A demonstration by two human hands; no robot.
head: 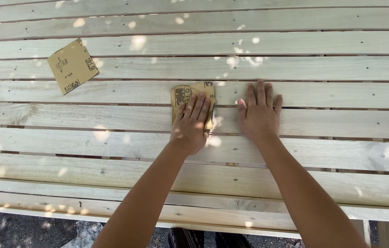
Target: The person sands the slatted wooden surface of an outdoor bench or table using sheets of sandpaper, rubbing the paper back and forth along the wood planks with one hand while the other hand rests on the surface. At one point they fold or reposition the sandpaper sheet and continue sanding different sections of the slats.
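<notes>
- Sanding step in hand, by the look of it; left hand pressed flat, fingers together, on a folded sandpaper sheet lying across a pale wooden slat of the slatted surface
- Right hand spread flat on bare wood just right of that sheet, apparently bracing
- Spare sandpaper square well left of the sheet, untouched
- Next move likely calls for steady downward pressure along the grain
</notes>
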